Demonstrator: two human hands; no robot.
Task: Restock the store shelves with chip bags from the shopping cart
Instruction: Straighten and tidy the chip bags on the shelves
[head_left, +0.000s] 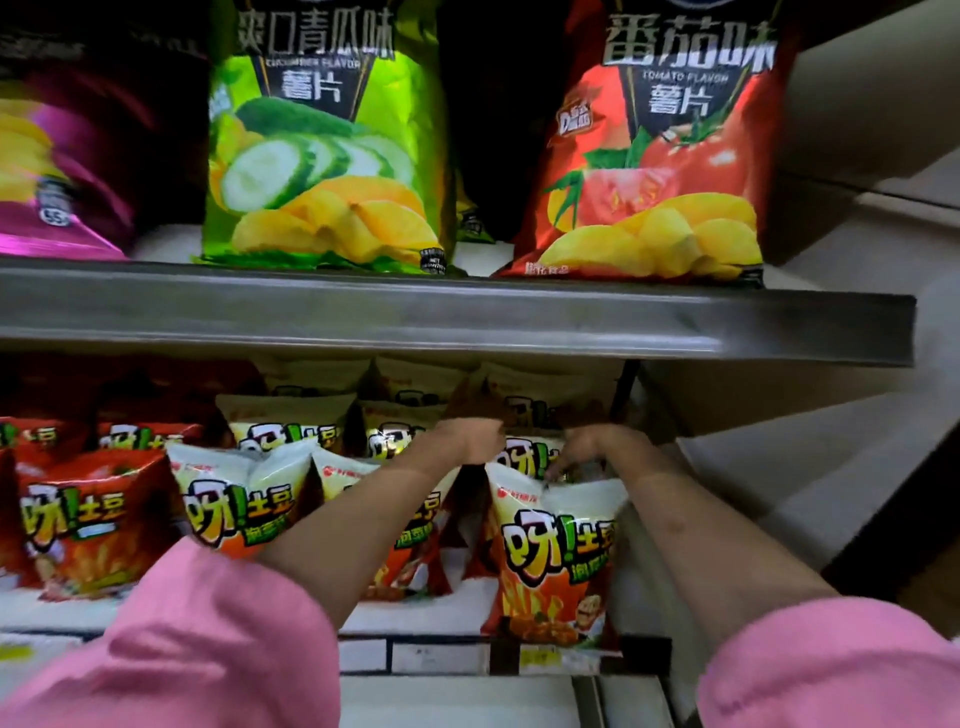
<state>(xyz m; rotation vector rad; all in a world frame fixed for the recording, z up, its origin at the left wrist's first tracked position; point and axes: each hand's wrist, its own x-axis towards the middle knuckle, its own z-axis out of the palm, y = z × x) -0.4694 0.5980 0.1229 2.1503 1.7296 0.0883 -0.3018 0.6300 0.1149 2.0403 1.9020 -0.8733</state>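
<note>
Both my arms in pink sleeves reach into the lower shelf (457, 618). My left hand (470, 439) is curled among the white-and-orange fries bags at the back of the right-hand row. My right hand (587, 452) pinches the top edge of the front white-and-orange bag (556, 556), which stands upright at the shelf's front right. Another bag of the same kind (530, 452) stands right behind it, between my hands. What the left fingers hold is hidden.
More white-and-orange bags (234, 499) and red bags (98, 519) fill the lower shelf to the left. On the upper shelf (457, 317) stand a green cucumber bag (322, 140), a red tomato bag (660, 150) and a purple bag (67, 171). The shelf unit ends at the right.
</note>
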